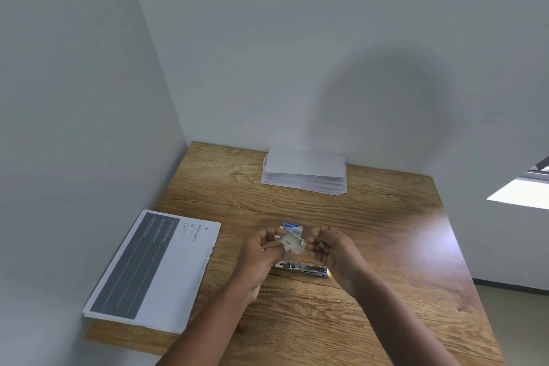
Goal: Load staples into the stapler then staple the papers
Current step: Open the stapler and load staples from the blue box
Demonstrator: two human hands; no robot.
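A metal stapler (303, 268) with a yellow end lies flat on the wooden table (371, 246), just below my hands. My left hand (261, 249) holds a small staple box (292, 236) with a blue label and an open flap, lifted above the table. My right hand (329, 246) has its fingers curled round a small pale piece, apparently a strip of staples (322, 245), close to the box's right edge. Printed papers (157, 270) with a dark panel lie at the table's left edge.
A pile of white sheets (306, 172) sits at the back of the table against the wall. Walls close in the table at the left and rear. The table's right edge drops to the floor (517, 321).
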